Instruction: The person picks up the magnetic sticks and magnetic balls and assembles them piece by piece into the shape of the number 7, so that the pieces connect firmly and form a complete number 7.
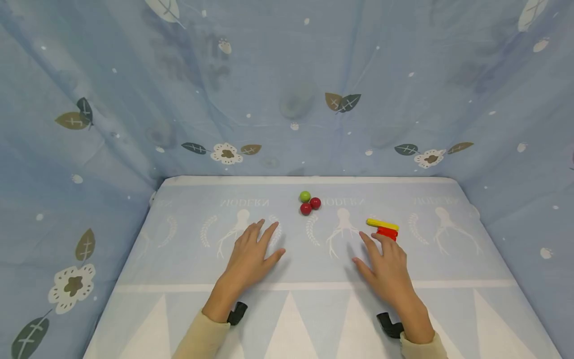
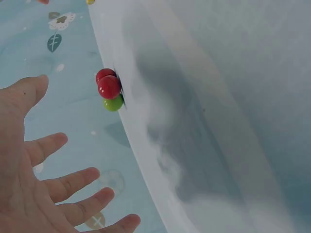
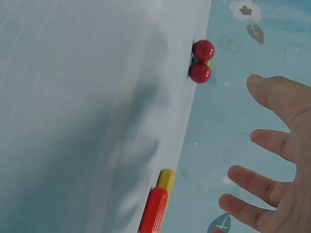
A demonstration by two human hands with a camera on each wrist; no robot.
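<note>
My left hand (image 1: 253,257) hovers over the left-middle of the table with its fingers spread, holding nothing. Over the right side is my right hand (image 1: 386,267), also spread and bare, its fingertips close to a red stick-like piece (image 1: 387,233) that they partly cover in the head view. A yellow stick-like piece (image 1: 382,224) lies right beside the red one. Toward the back middle, two shiny red balls (image 1: 306,209) and a green ball (image 1: 305,196) sit clustered together. In the right wrist view the red balls (image 3: 200,73) hide most of the green one.
A pale blue-and-white patterned cloth covers the table (image 1: 314,269). Blue printed curtains (image 1: 287,89) rise behind it and along both sides. Each wrist wears a black strap mount (image 1: 237,313).
</note>
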